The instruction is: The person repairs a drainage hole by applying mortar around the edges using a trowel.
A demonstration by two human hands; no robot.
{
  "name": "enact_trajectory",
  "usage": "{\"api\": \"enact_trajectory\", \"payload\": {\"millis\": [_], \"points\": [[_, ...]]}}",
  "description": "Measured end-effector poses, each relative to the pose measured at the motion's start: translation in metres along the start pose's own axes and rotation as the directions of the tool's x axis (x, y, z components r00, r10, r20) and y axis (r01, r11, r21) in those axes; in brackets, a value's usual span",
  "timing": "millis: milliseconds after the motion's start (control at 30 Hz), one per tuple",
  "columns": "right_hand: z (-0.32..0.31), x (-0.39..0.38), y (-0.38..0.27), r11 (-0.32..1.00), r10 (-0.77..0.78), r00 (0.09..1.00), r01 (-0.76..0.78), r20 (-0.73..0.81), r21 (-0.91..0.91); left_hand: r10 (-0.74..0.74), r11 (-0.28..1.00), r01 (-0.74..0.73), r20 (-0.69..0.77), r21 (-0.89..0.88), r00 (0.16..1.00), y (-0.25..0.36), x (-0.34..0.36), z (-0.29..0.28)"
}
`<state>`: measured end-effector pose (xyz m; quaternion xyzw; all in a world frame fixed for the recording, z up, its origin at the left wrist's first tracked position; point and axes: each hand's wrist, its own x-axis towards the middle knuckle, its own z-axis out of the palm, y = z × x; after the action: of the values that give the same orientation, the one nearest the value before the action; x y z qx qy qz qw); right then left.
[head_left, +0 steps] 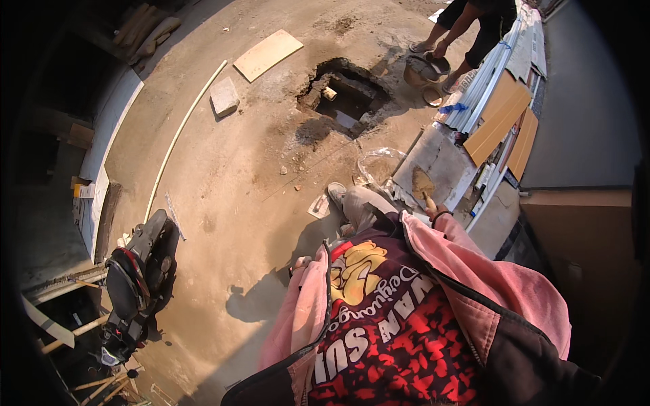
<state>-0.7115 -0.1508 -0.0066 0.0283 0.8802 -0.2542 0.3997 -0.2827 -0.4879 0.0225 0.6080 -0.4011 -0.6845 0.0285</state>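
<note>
My right hand (439,212) is closed round the pale wooden handle of a trowel (429,200). The trowel's blade end is at a small heap of sandy mortar (422,181) on a grey board (440,154); the blade itself is hard to make out. My left hand (302,262) is near my bent leg, mostly covered by the pink sleeve, so its fingers do not show clearly. A small flat pale piece (319,206) lies on the ground beside my shoe. Crumpled clear plastic (380,161) lies at the board's left edge.
Ahead is a broken-edged pit (349,101) with a short pipe (330,93). A person (467,30) bends over a bucket (421,70) at far right. Stacked panels (499,116) line the right. A stone block (224,97), long pipe (177,128) and motorbike (128,284) are left.
</note>
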Motion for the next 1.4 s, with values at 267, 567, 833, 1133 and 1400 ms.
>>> {"api": "enact_trajectory", "payload": {"millis": [267,567,833,1133,1400], "points": [[-0.064,0.003,-0.037,0.964,0.153,0.986,-0.134,-0.065,0.229,-0.076,0.993,0.078,-0.028,0.094,0.997,-0.005,0.033,0.041],[-0.116,0.182,-0.099,0.914,0.210,0.969,-0.147,-0.130,0.379,-0.170,0.960,0.207,-0.195,0.187,0.966,0.038,0.076,0.095],[-0.244,0.501,-0.161,0.946,-0.031,0.981,-0.033,-0.192,-0.322,-0.144,0.907,0.219,-0.224,0.360,0.964,0.138,0.182,0.294],[-0.323,0.725,-0.382,0.446,-0.089,0.995,0.001,-0.043,-0.895,0.123,0.566,-0.054,-0.020,0.823,0.992,0.248,0.279,0.507],[-0.259,0.842,-0.357,0.405,-0.139,0.986,0.140,0.091,-0.904,-0.193,0.388,0.122,-0.049,0.914,0.980,0.171,0.332,0.580]]}}
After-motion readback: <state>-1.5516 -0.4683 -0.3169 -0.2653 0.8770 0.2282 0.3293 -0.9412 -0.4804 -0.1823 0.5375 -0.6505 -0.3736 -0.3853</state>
